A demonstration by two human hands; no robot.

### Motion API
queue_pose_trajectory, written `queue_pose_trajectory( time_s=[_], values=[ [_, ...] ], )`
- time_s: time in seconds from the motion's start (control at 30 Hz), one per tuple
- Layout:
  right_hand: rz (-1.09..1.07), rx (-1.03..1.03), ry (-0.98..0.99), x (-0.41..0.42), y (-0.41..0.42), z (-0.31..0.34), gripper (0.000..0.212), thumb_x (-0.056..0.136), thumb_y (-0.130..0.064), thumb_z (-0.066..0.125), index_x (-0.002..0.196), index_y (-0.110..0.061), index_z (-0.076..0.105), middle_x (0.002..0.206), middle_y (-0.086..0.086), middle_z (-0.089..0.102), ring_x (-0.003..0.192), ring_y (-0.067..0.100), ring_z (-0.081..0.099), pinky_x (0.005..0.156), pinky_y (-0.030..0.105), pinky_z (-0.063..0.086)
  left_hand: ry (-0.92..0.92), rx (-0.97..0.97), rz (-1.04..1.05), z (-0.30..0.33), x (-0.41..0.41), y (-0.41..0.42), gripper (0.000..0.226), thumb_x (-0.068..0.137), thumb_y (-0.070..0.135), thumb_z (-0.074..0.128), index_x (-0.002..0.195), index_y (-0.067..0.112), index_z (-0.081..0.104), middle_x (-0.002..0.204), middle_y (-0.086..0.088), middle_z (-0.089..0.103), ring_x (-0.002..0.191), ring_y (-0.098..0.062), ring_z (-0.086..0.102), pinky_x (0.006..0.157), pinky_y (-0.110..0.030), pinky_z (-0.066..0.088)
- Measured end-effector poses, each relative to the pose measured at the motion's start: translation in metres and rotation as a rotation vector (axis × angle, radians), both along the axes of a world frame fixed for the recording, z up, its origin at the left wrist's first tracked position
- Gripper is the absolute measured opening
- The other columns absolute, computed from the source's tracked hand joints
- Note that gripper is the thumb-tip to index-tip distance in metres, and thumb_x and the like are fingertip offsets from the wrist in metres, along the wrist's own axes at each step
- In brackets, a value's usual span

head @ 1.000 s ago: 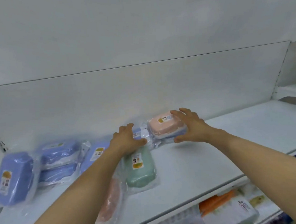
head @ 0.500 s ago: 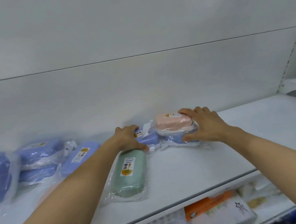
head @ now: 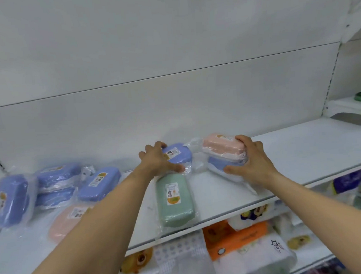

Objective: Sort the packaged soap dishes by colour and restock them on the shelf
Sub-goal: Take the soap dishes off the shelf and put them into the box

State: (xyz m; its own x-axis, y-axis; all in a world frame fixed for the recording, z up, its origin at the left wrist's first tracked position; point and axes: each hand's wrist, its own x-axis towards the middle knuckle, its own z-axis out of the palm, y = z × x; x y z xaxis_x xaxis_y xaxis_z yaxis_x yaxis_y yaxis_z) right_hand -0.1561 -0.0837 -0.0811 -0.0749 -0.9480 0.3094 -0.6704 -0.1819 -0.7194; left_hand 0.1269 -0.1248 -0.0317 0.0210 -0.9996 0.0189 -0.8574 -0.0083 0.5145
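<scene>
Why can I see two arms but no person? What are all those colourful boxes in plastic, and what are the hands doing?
The camera sits on the person's head and looks down, so you see only their own two arms reaching out, as if you were them. There is just this one view.

They stand at a white shelf in a shop. The boxes are soap dishes, each sealed in a clear plastic bag. The left hand rests on a blue soap dish at the back. The right hand grips a small stack: a pink soap dish on top of another blue one.

A green soap dish lies near the front edge. Further left lie more blue dishes, and a second pink dish partly hidden behind the left arm.
</scene>
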Motion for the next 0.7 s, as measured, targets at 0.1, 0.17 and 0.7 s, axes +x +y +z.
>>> queue_pose_trajectory(
  time_s=[0.1, 0.17, 0.7],
  values=[
    [-0.070, 0.033, 0.011, -0.007, 0.015, 0.003, 0.089, 0.064, -0.046, 0.084, 0.133, -0.043, 0.028, 0.118, -0.001, 0.032, 0.101, 0.023, 0.053, 0.084, 0.034, 0.046, 0.031, -0.043, 0.060, -0.003, -0.003, 0.009, 0.091, 0.066, 0.059, 0.082, 0.138, 0.025, 0.040, 0.117, -0.002, 0.035, 0.125, -0.029, 0.031, 0.096, -0.034, 0.033],
    [-0.102, 0.049, 0.070, -0.010, 0.023, 0.003, 0.087, 0.063, -0.051, 0.081, 0.131, -0.045, 0.027, 0.117, -0.002, 0.032, 0.102, 0.024, 0.052, 0.084, 0.038, 0.049, 0.019, -0.018, 0.119, -0.010, -0.001, 0.014, 0.083, 0.076, 0.067, 0.069, 0.140, 0.022, 0.043, 0.127, -0.008, 0.039, 0.129, -0.033, 0.030, 0.103, -0.038, 0.031],
    [-0.085, 0.059, 0.156, -0.002, 0.019, 0.001, 0.088, 0.069, -0.050, 0.077, 0.136, -0.041, 0.021, 0.125, 0.002, 0.031, 0.098, 0.028, 0.055, 0.079, 0.039, 0.052, 0.072, -0.044, 0.168, -0.017, 0.002, 0.014, 0.097, 0.051, 0.055, 0.068, 0.138, 0.016, 0.048, 0.131, -0.010, 0.054, 0.117, -0.033, 0.052, 0.096, -0.035, 0.042]
  ],
)
